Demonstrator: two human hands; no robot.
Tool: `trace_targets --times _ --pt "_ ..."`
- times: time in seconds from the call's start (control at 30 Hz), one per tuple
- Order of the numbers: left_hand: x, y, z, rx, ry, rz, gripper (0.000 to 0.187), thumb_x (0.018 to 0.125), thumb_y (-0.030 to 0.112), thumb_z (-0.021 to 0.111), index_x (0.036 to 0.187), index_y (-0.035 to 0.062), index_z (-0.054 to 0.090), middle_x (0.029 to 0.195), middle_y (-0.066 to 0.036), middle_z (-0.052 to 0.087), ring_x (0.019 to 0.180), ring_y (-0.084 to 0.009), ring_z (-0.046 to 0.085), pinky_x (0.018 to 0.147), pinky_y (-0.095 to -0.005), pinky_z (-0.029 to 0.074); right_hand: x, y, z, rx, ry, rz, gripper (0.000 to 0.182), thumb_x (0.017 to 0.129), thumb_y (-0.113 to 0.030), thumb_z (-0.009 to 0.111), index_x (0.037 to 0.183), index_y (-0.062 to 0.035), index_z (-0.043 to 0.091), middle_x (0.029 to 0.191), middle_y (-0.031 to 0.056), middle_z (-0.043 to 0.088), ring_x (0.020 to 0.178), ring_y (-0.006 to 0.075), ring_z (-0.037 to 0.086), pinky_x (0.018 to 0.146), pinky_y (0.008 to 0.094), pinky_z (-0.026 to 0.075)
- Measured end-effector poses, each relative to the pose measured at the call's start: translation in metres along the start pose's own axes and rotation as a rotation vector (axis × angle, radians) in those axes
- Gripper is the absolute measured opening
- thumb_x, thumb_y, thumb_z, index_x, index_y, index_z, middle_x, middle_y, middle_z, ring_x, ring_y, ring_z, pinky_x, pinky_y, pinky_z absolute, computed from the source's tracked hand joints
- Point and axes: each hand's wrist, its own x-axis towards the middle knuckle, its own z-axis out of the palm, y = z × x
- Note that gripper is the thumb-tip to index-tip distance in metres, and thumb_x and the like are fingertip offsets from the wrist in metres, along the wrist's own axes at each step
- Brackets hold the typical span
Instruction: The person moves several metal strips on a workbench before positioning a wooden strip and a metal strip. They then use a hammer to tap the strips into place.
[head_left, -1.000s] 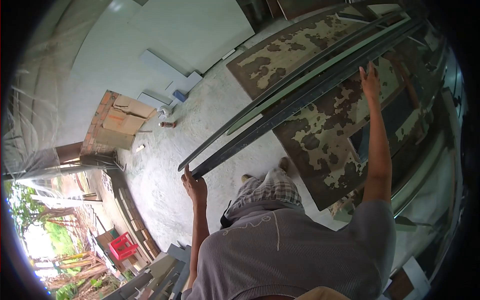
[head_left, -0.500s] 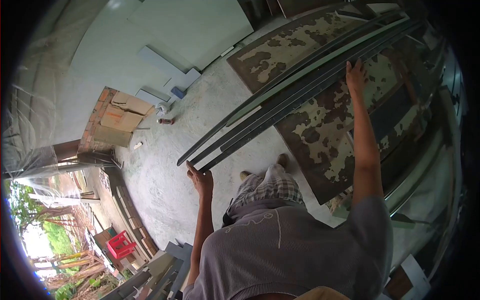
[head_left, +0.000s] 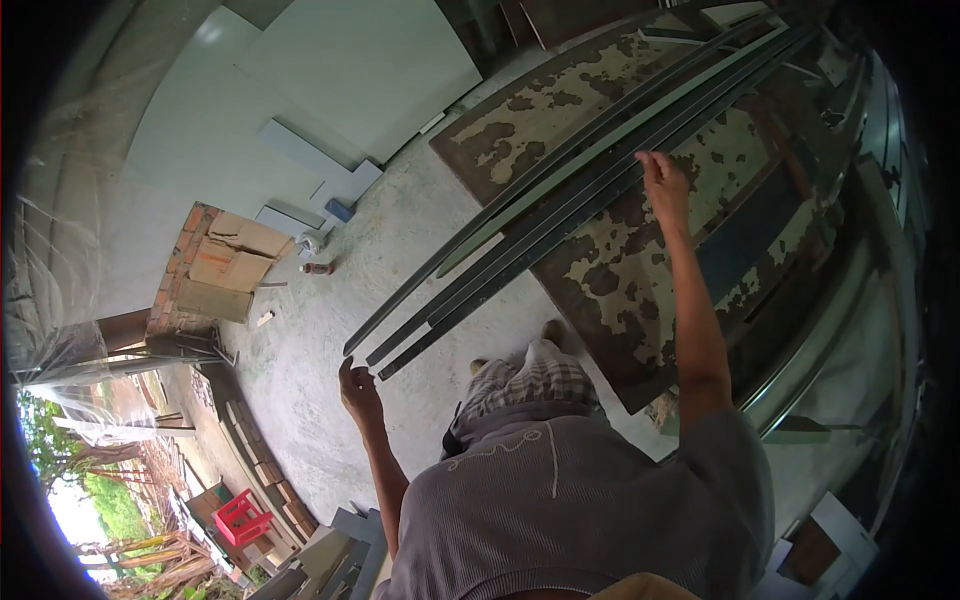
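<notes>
Several long dark metal strips lie side by side across a worn table with patchy, peeling paint. Their near ends stick out past the table edge over the floor. A paler greenish strip lies among them. My left hand is at the protruding ends, fingertips by the tip of the outermost strip, with a gap between thumb and fingers. My right hand is over the table beside the nearest strip, its fingertips at the strip's edge and its fingers apart. Neither hand is wrapped round a strip.
Large pale panels stand at the back left, with smaller offcuts and a blue block before them. A small bottle lies on the concrete floor. A red plastic stool is at lower left. More long pieces lie at right.
My left hand has let go of the strip ends and moved slightly left and down. My right hand has slid left and down along the strips. The view has shifted slightly.
</notes>
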Motion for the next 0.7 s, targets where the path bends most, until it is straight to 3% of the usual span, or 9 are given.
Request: trace_targets --times 0.1,0.13,0.17,0.2,0.23,0.37,0.43,0.5,0.7 --pt "0.018 0.058 0.015 0.174 -0.134 0.189 0.019 0.087 0.015 0.052 0.095 0.0016 0.064 0.065 -0.011 0.061 0.058 -0.0202 0.06 0.056 -0.0333 0.046 0.005 -0.009 0.003 -0.094 -0.225 0.274 0.024 0.091 -0.025 0.051 0.093 -0.0051 0.063 0.07 0.0121 0.06 0.065 0.0194 0.06 0.062 0.0325 0.047" --pt "0.021 0.073 0.026 0.184 -0.131 0.175 0.026 0.089 0.019 0.05 0.081 0.0006 0.067 0.062 -0.013 0.06 0.054 -0.0224 0.059 0.054 -0.0334 0.045 0.009 0.002 0.014 -0.068 -0.146 0.102 0.022 0.09 -0.024 0.052 0.093 -0.0044 0.062 0.072 0.0128 0.061 0.067 0.0227 0.06 0.063 0.0344 0.047" --pt "0.025 0.08 0.037 0.089 -0.156 0.098 0.027 0.087 0.023 0.055 0.078 0.0002 0.066 0.073 -0.013 0.064 0.068 -0.0236 0.062 0.065 -0.0363 0.045 0.014 0.009 0.021 -0.044 -0.067 -0.068 0.021 0.089 -0.022 0.053 0.093 -0.0038 0.061 0.075 0.0136 0.061 0.068 0.0261 0.061 0.064 0.0362 0.048" --pt "0.03 0.084 0.047 0.208 -0.161 0.293 0.027 0.086 0.026 0.057 0.085 0.0009 0.066 0.088 -0.014 0.063 0.083 -0.0251 0.06 0.075 -0.0382 0.043 0.022 0.01 0.024 -0.046 -0.102 -0.163 0.019 0.086 -0.019 0.056 0.099 -0.0059 0.06 0.091 0.0156 0.061 0.081 0.0325 0.06 0.071 0.0411 0.048" --pt "0.034 0.087 0.057 0.326 -0.166 0.488 0.03 0.085 0.03 0.059 0.093 0.0015 0.065 0.102 -0.016 0.062 0.097 -0.0266 0.058 0.085 -0.0401 0.041 0.025 0.012 0.027 -0.05 -0.099 -0.158 0.019 0.086 -0.019 0.056 0.099 -0.0059 0.06 0.091 0.0156 0.061 0.081 0.0325 0.06 0.071 0.0411 0.048" --pt "0.035 0.103 0.099 0.373 -0.109 0.561 0.036 0.084 0.028 0.059 0.114 0.0075 0.057 0.12 -0.015 0.053 0.112 -0.0346 0.048 0.095 -0.046 0.035 0.036 0.021 0.044 -0.286 -0.098 -0.266 0.023 0.084 -0.02 0.061 0.105 -0.0143 0.057 0.109 0.0109 0.052 0.102 0.0323 0.051 0.083 0.0435 0.045" --pt "0.038 0.109 0.104 0.469 -0.415 0.348 0.052 0.084 0.03 0.061 0.128 0.0085 0.046 0.131 -0.014 0.043 0.121 -0.035 0.04 0.101 -0.0542 0.026 0.032 0.02 0.049 -0.529 -0.069 -0.369 0.026 0.081 -0.02 0.066 0.105 -0.0163 0.057 0.11 0.0058 0.049 0.102 0.0294 0.052 0.084 0.0451 0.044" --pt "0.044 0.103 0.109 0.442 -0.403 0.378 0.047 0.084 0.029 0.061 0.125 0.0084 0.049 0.126 -0.014 0.048 0.119 -0.0345 0.043 0.1 -0.0573 0.025 0.031 0.02 0.049 -0.511 -0.038 -0.393 0.028 0.079 -0.019 0.068 0.105 -0.0173 0.057 0.109 0.0043 0.048 0.102 0.0283 0.052 0.084 0.0456 0.044" --pt "0.048 0.121 0.125 0.336 -0.204 0.581 0.039 0.082 0.02 0.063 0.117 0.0055 0.053 0.108 -0.013 0.054 0.103 -0.0323 0.05 0.09 -0.0466 0.037 0.028 0.023 0.052 -0.499 0.035 -0.457 0.034 0.075 -0.017 0.071 0.106 -0.0185 0.056 0.109 0.003 0.047 0.101 0.0252 0.053 0.084 0.0457 0.043"
